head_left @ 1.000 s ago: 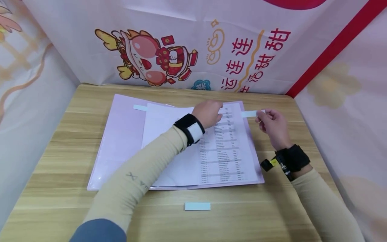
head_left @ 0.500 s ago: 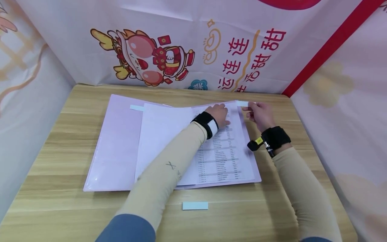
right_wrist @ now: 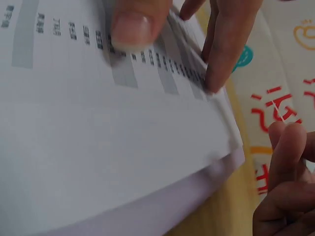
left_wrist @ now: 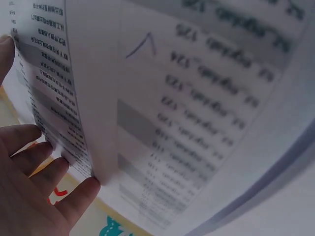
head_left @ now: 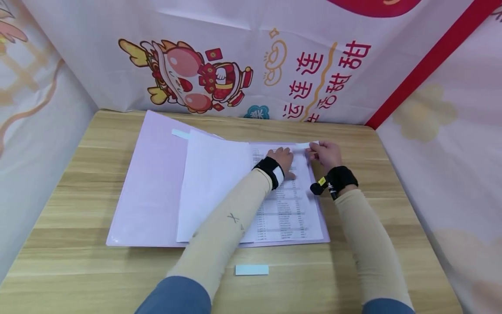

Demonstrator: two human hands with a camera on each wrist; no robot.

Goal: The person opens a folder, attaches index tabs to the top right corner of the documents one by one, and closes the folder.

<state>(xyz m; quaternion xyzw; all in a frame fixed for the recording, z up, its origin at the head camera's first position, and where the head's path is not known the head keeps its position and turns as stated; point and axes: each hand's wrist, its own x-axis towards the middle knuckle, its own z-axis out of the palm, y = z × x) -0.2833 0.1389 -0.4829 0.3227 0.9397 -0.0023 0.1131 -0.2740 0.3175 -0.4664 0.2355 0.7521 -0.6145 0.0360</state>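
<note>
A lilac folder (head_left: 153,187) lies opened on the wooden table, with a blank white sheet (head_left: 213,183) turned over to the left and a printed list page (head_left: 288,218) on the right. My left hand (head_left: 281,159) rests on the upper part of the printed page; in the left wrist view its fingers (left_wrist: 78,196) extend along the paper. At the page's top right corner my right hand (head_left: 326,153) pinches a light blue strip (head_left: 303,146) between thumb and forefinger. The right wrist view catches that strip (right_wrist: 278,111) nearly edge-on, above the page.
Another light blue strip (head_left: 252,270) lies on the table (head_left: 78,209) in front of the folder. A similar tab (head_left: 180,134) sticks out from the left sheet's top edge. A printed cloth (head_left: 219,26) hangs behind the table.
My right hand has moved left with the strip, from beyond the page's right edge to its top corner. My left hand has shifted right and down. The folder has slid and turned slightly.
</note>
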